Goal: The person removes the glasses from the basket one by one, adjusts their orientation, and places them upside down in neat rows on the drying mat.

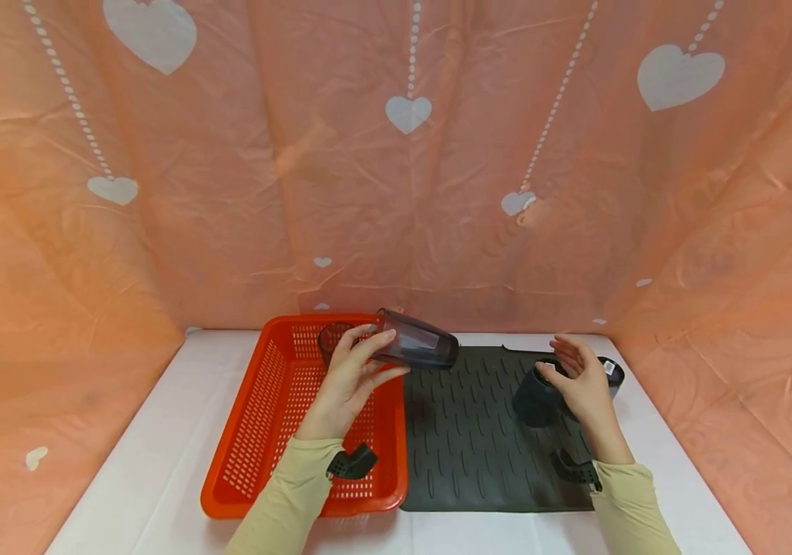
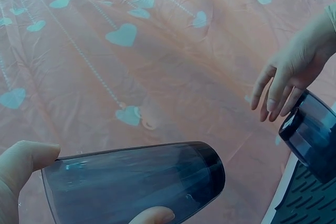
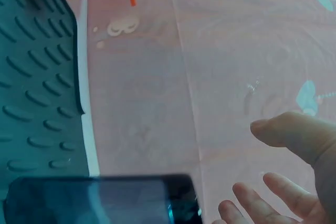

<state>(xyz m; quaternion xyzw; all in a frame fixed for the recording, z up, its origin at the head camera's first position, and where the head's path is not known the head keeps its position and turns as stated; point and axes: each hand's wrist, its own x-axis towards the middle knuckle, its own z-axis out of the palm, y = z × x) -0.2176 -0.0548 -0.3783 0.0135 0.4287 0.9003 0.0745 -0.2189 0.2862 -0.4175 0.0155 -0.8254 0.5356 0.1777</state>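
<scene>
Your left hand [image 1: 347, 381] grips a smoky tumbler [image 1: 415, 345] on its side; your right hand [image 1: 579, 379] hangs with slack, spread fingers, grasping nothing.

In the centre of the head view the tumbler hangs over the seam between the orange basket [image 1: 250, 432] and the dark ridged mat [image 1: 465, 439], mouth toward your hand, base pointing right. Another dark cup [image 1: 332, 339] in the basket's far corner is mostly hidden behind your fingers. At centre right, your right hand covers part of a second tumbler [image 1: 538, 397] lying on the mat; whether the fingers touch it is unclear. The right wrist view cuts that tumbler off at the bottom edge.
</scene>
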